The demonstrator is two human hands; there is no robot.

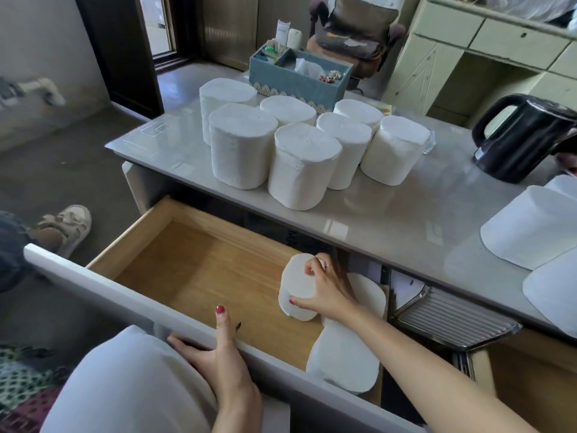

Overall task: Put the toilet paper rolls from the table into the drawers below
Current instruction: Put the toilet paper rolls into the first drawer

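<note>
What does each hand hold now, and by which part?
The right hand grips a toilet paper roll by its top end, inside the drawer. The left hand holds the drawer's front edge.

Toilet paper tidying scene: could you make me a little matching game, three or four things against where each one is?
Things:
1. kettle
2. blue organizer box
3. left hand
4. right hand

Places:
A. on the drawer's front edge
B. on a roll inside the drawer
C. table's far edge, behind the rolls
D. table's right side

Pairs: 1-D, 2-C, 3-A, 4-B
</note>
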